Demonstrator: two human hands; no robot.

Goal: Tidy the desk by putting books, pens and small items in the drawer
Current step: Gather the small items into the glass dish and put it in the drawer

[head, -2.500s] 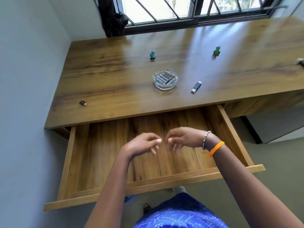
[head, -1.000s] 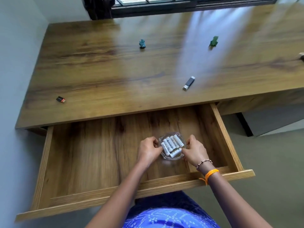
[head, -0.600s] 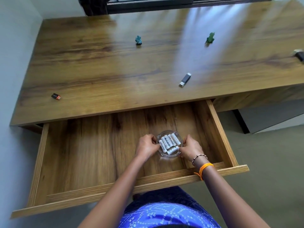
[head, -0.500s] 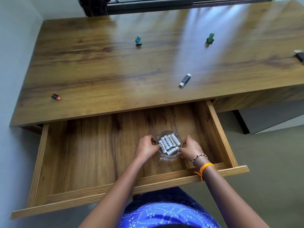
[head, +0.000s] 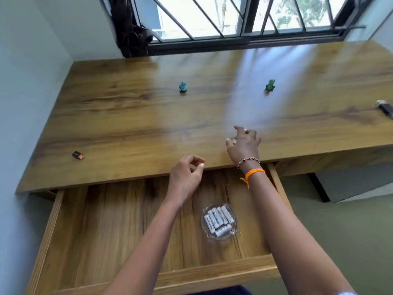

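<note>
The open wooden drawer (head: 191,275) holds a round glass dish (head: 233,230) with several white batteries (head: 218,220) in it, right of centre. My right hand (head: 243,145) reaches over the desk's front part and covers a USB stick (head: 245,130), of which only a silver sliver shows. Its fingers bend down over the stick, but motion blur hides whether they grip it. My left hand (head: 187,175) hovers above the drawer's back edge, its fingers loosely curled and holding nothing.
On the wooden desk (head: 127,124) stand a teal figure (head: 182,87) and a green figure (head: 270,85) toward the back. A small black and orange item (head: 77,155) lies at the left, a dark object (head: 386,107) at the right edge. A barred window is behind, a wall to the left.
Both hands have let go of the glass dish, which now rests in the drawer. My right hand went up onto the desk over the USB stick, and my left hand rose.
</note>
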